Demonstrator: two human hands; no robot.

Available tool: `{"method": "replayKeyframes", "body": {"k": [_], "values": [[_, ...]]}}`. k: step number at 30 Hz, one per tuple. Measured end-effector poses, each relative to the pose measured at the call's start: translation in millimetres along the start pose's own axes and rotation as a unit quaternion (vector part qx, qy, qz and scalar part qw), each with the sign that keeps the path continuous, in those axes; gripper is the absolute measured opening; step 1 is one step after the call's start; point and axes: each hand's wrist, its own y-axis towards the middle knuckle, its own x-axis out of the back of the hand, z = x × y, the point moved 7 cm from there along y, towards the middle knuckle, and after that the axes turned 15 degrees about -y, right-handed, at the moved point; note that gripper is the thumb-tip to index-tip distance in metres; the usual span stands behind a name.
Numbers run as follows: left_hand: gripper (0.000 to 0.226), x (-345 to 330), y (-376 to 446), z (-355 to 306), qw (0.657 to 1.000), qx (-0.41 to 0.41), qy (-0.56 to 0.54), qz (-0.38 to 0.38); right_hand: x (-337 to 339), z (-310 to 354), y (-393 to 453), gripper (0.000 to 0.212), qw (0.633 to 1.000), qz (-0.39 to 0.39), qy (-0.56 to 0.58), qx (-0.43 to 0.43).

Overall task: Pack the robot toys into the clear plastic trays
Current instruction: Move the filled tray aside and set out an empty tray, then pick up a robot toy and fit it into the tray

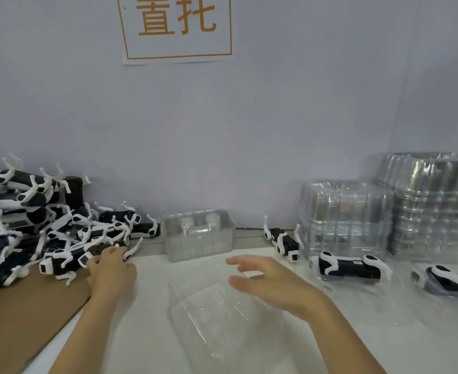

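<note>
A heap of black-and-white robot dog toys (47, 220) lies at the left. My left hand (111, 268) reaches into the heap's near edge, its fingers curled round a black toy (98, 251) there. An empty clear plastic tray (211, 309) lies on the white table in front of me. My right hand (265, 282) hovers over the tray's far right corner, fingers spread and relaxed, holding nothing. Two toys sit in clear trays at the right, one nearer the middle (349, 267) and one at the edge (448, 282). One loose toy (284, 241) stands behind them.
Two stacks of clear trays stand at the back right, a lower one (343, 217) and a taller one (435, 201). A single upturned clear tray (199, 233) sits by the wall. Brown cardboard (20, 314) lies under the heap. A paper sign (178, 25) hangs on the wall.
</note>
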Motion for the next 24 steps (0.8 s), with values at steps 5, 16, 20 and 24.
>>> {"method": "replayKeyframes", "body": {"k": [5, 16, 20, 24], "values": [[0.031, 12.5, -0.2, 6.4, 0.996, -0.010, -0.028, -0.083, -13.9, -1.4, 5.4, 0.049, 0.995, 0.020, -0.099, 0.000], [0.019, 75.1, -17.2, -69.7, 0.947, -0.107, -0.268, -0.139, 12.3, -0.5, 5.0, 0.033, 0.985, -0.109, -0.131, 0.016], [0.018, 80.0, -40.2, -127.3, 0.902, -0.137, -0.405, -0.058, 31.7, 25.0, -2.2, 0.016, 0.971, -0.229, -0.040, 0.045], [0.023, 47.9, -77.5, -174.1, 0.849, -0.091, -0.521, 0.006, 25.5, 51.5, -4.3, 0.023, 0.981, -0.136, 0.121, 0.060]]}}
